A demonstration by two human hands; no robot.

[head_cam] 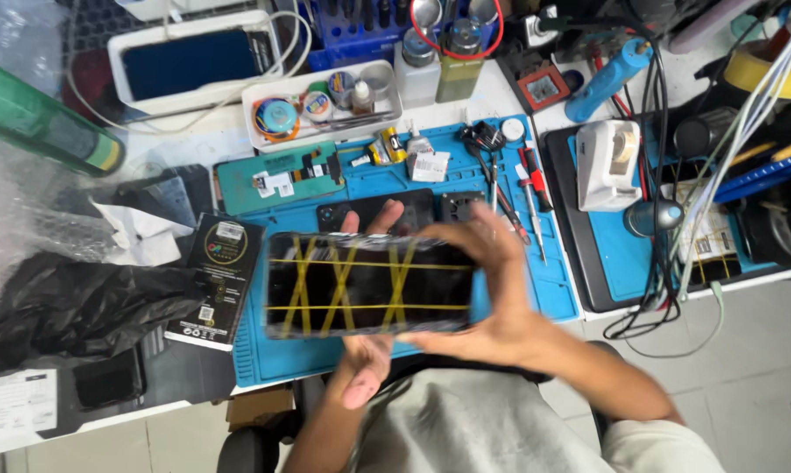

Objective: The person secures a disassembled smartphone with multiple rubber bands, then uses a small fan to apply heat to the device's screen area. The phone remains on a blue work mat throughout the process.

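Observation:
A black phone [369, 285] wrapped in several crossed yellow rubber bands is held flat above the blue work mat [466, 180]. My right hand [487, 289] grips its right end, fingers over the top edge. Under the phone lies my left hand [365, 368], palm up, its fingertips showing past the far edge. The picture is motion-blurred.
A black phone back [378, 210] and small parts lie on the mat. Screwdrivers and tweezers [522, 188] rest at the mat's right. A white tray of small tins [321, 109] stands behind. A black box [216, 280] and black plastic bag [71, 307] sit left; cables [667, 219] hang right.

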